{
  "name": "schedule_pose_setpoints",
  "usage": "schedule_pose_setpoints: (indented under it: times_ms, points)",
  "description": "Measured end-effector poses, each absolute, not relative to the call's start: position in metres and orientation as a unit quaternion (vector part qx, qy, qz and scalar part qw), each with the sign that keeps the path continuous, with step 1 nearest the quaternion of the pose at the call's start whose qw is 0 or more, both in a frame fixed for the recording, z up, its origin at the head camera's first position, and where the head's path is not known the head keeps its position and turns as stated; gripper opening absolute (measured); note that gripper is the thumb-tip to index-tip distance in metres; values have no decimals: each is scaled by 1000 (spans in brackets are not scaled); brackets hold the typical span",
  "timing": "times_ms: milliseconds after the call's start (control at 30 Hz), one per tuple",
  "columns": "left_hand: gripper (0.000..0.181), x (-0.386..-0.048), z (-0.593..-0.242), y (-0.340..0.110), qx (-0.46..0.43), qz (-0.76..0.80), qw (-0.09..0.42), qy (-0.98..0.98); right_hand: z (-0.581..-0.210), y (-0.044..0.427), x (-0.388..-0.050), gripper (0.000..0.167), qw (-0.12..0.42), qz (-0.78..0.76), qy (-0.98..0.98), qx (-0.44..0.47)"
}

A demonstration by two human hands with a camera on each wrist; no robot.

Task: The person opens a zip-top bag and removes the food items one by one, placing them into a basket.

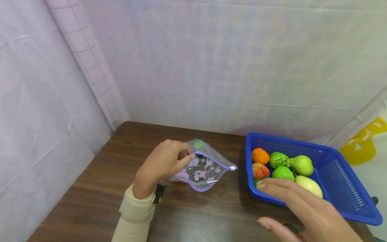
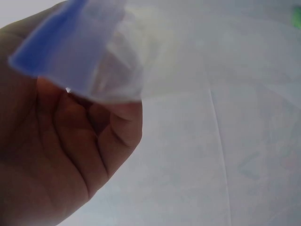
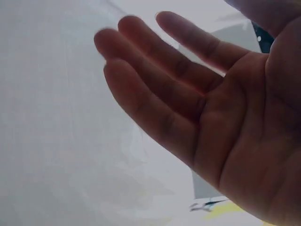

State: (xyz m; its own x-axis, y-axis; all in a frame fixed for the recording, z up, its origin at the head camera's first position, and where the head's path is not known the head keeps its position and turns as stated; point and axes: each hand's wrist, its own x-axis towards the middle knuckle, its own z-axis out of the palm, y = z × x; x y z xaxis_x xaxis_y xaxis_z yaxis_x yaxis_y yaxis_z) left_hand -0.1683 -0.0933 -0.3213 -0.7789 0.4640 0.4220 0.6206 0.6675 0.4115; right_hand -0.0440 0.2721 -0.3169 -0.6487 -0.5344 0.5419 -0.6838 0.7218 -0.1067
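A clear zip bag (image 1: 208,169) with a purple rim and printed stars stands on the table with its mouth apart. My left hand (image 1: 166,161) pinches the bag's rim at its left side; in the left wrist view the purple strip (image 2: 70,47) lies between thumb and fingers. A green round thing (image 1: 198,144) shows at the bag's back; whether it is inside or behind, I cannot tell. My right hand (image 1: 311,208) is over the near edge of a blue basket (image 1: 341,181), its fingers extended and holding nothing; the right wrist view shows its bare palm (image 3: 235,122).
Inside the basket lie an orange (image 1: 260,156), a red-orange fruit (image 1: 260,170), a bumpy green fruit (image 1: 279,160), another green fruit (image 1: 283,172), a green pear (image 1: 301,165) and a pale yellow-green fruit (image 1: 309,185). White curtains (image 1: 226,67) stand behind the brown table (image 1: 105,188).
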Motion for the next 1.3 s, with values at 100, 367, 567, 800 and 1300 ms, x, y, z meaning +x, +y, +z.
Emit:
schedule_pose_setpoints:
  times_ms: [100, 367, 567, 800, 1300]
  points:
    - [11, -168, -322, -92, -305, -276, 153, -899, -274, 215, -37, 61, 258, 186, -876, 364]
    - [9, -168, -323, -93, -317, -288, 198, -882, -272, 155, -69, 37, 184, 172, -886, 389]
    - [9, -167, -321, -94, -322, -289, 203, -878, -293, 126, -102, 29, 119, 136, -899, 400]
    - [9, -166, -321, -95, -318, -285, 205, -881, -333, 97, -144, 38, 98, 93, -911, 389]
    - [8, -163, -324, -83, -339, -268, 203, -879, -406, 67, -208, 16, 44, 52, -968, 243]
